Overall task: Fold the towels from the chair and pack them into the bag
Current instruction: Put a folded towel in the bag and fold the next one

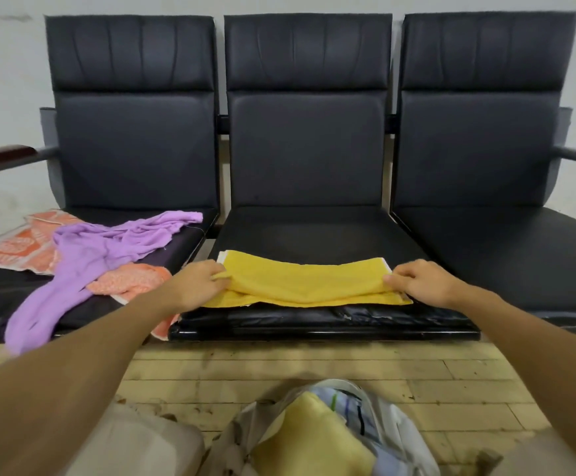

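A yellow towel [305, 283] lies folded along the front of the middle black seat [314, 231]. My left hand [199, 283] pinches its left end and my right hand [420, 281] pinches its right end, lifting the upper layer slightly. On the left seat lie a crumpled purple towel [84, 266] and orange patterned towels [15, 247], with another orange piece [132, 280] near my left forearm. A light plastic bag [331, 438] stands open on the floor below, with a pale yellow folded towel [310, 438] and a striped cloth inside.
Three joined black chairs stand against a white wall, and the right seat [506, 255] holds nothing. Wooden armrests [1, 158] stick out at both ends. The floor [434, 383] is tan brick tile. My knees frame the bag at the bottom edge.
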The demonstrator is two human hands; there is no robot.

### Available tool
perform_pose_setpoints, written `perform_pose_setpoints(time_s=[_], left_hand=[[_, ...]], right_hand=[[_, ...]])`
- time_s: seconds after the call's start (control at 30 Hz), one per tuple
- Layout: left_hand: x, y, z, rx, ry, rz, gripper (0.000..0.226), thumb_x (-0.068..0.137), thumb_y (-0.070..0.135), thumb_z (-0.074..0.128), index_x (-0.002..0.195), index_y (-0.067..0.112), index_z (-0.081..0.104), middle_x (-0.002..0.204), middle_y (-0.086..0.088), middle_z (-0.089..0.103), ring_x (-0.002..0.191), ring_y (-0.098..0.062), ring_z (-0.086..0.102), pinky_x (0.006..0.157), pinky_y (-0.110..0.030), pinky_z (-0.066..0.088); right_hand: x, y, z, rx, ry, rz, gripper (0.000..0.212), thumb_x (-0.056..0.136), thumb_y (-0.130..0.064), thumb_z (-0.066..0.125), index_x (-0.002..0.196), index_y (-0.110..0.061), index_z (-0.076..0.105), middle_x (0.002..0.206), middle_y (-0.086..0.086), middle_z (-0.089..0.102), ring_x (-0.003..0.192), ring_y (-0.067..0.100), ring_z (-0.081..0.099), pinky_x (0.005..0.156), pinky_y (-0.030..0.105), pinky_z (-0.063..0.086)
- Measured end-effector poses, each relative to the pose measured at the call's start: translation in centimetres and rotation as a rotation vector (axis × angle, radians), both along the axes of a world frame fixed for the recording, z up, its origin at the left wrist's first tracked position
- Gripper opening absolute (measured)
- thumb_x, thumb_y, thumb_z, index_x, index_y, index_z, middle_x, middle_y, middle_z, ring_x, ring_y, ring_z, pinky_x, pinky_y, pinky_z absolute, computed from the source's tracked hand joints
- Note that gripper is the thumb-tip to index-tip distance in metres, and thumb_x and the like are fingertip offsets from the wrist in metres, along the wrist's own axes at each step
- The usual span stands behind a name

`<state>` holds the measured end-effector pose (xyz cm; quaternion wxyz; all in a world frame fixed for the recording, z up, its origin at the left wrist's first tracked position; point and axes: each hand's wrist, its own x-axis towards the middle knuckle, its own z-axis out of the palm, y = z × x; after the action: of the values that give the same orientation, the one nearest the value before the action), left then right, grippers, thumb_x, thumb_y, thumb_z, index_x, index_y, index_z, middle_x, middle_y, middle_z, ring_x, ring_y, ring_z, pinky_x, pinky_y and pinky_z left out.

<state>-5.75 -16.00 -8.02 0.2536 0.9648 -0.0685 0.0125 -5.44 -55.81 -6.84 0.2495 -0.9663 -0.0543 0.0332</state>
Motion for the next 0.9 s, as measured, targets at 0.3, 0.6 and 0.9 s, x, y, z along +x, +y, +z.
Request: perform_pose_setpoints(time_s=[0.3, 0.6, 0.9], left_hand=[[2.3, -0.6, -0.9, 0.126, -0.017, 0.344, 0.036, 0.093, 0.028, 0.052, 0.118, 0.003, 0.057, 0.128, -0.017, 0.048, 0.113, -0.029, 0.051, 0.092, -0.037, 0.043], [3.8, -2.7, -0.9, -0.025, 0.192, 0.408, 0.052, 0.09, 0.035, 0.057, 0.132, 0.007, 0.047, 0.133, -0.012, 0.05, 0.12, -0.03, 0.049, 0.095, -0.034, 0.042], [4.2, -2.7, 2.0, -1.31, 0.297, 0.421, 0.01, 0.097, 0.015, 0.05, 0.099, 0.005, 0.052, 0.069, -0.009, 0.052, 0.042, -0.013, 0.049, 0.034, -0.019, 0.037]], right_hand=[[2.2, 1.3, -1.5, -0.144, 0.017, -0.303, 0.023, 0.093, -0.025, 0.051, 0.08, -0.007, 0.059, 0.086, 0.011, 0.061, 0.078, 0.022, 0.057, 0.063, 0.032, 0.045], [3.8, 3.7, -1.9, 0.001, 0.214, -0.477, 0.06, 0.088, -0.042, 0.06, 0.136, -0.008, 0.044, 0.136, 0.014, 0.049, 0.126, 0.033, 0.045, 0.108, 0.042, 0.033], [3.7, 3.6, 2.7, 1.081, 0.014, -0.59, 0.03, 0.096, -0.015, 0.058, 0.122, -0.003, 0.047, 0.111, 0.014, 0.051, 0.098, 0.025, 0.055, 0.067, 0.033, 0.051]])
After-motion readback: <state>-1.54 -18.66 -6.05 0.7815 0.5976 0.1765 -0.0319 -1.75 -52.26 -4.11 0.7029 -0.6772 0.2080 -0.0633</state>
